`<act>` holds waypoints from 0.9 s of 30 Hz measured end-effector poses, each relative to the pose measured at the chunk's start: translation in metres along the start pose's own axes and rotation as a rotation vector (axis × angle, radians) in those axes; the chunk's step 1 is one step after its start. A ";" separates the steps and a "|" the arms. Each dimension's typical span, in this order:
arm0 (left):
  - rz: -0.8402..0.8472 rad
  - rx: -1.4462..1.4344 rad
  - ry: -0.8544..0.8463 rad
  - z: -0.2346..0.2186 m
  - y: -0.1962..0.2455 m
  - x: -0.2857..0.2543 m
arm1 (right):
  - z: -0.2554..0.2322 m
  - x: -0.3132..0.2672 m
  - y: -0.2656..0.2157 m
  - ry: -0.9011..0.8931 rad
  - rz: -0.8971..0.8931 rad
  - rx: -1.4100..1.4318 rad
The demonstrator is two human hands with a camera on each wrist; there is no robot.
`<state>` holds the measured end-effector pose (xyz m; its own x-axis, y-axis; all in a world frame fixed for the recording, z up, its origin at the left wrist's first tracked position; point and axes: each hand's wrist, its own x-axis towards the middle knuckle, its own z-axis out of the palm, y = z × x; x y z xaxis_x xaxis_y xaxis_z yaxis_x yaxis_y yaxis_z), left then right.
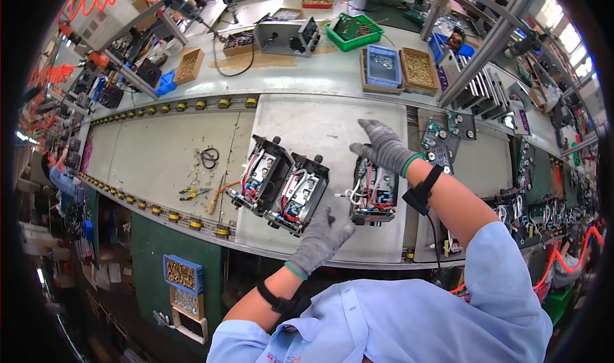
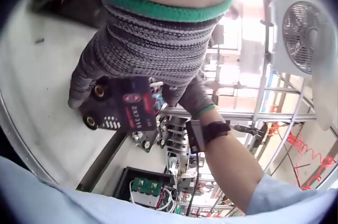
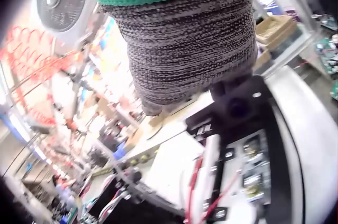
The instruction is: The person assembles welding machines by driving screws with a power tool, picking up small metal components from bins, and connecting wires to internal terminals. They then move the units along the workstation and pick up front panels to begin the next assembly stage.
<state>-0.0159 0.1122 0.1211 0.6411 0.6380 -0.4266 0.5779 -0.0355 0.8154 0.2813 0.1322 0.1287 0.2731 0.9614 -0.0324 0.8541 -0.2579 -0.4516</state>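
Note:
Three open black electronic modules with wires and boards lie on the pale work plate (image 1: 332, 120): a left one (image 1: 259, 174), a middle one (image 1: 300, 193) and a right one (image 1: 374, 193). My gloved left hand (image 1: 320, 238) is low between the middle and right modules, fingers spread loosely. In the left wrist view it overlaps a black panel (image 2: 132, 105) with printed lettering. My gloved right hand (image 1: 387, 149) extends over the far end of the right module, fingers fairly straight and thumb apart. The right wrist view shows a black module end (image 3: 248, 105) below that glove; its fingertips are hidden.
Left on the bench lie pliers (image 1: 195, 193), a wooden-handled tool (image 1: 214, 200) and black scissors (image 1: 208, 158). Circuit boards (image 1: 441, 139) sit to the right. Behind are a green bin (image 1: 352, 37), a blue bin (image 1: 384, 66) and a metal post (image 1: 489, 43).

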 end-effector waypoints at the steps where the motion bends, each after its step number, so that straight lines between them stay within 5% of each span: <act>1: -0.235 -0.057 -0.141 0.022 0.006 0.013 | 0.007 -0.007 0.031 -0.072 0.146 0.147; 2: -0.223 -0.051 -0.159 0.043 0.004 0.025 | 0.015 -0.013 0.057 -0.141 0.288 0.297; 4: -0.533 -0.617 -0.241 0.083 -0.007 0.051 | 0.022 -0.031 0.073 -0.045 0.336 0.309; 6: -0.555 -0.716 -0.182 0.103 -0.021 0.070 | 0.011 -0.047 0.070 -0.011 0.418 0.344; 10: -0.250 -0.759 0.044 0.106 -0.016 0.092 | 0.019 -0.099 0.083 0.114 0.675 0.461; 12: -0.176 -0.391 0.317 0.108 -0.037 0.120 | 0.046 -0.130 0.092 0.222 0.678 0.647; 13: -0.165 -0.343 0.318 0.105 -0.043 0.124 | 0.042 -0.144 0.079 0.230 0.682 0.652; 15: -0.050 0.011 0.345 0.091 -0.032 0.116 | 0.025 -0.162 0.049 0.247 0.499 0.143; 16: 0.052 0.318 0.367 0.080 -0.015 0.105 | 0.010 -0.159 0.034 0.247 0.493 0.148; 18: 0.031 0.318 0.260 0.070 -0.002 0.098 | -0.008 -0.154 0.005 -0.068 -0.118 -0.330; 19: 0.035 0.347 0.254 0.071 -0.004 0.101 | 0.005 -0.147 0.008 -0.092 -0.242 -0.411; 27: 0.186 0.286 0.293 0.081 -0.030 0.111 | 0.035 -0.115 0.025 -0.164 -0.360 -0.469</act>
<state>0.0792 0.1215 0.0178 0.6014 0.7898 -0.1203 0.6089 -0.3557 0.7090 0.2558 0.0188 0.0901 -0.1082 0.9887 -0.1040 0.9941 0.1066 -0.0204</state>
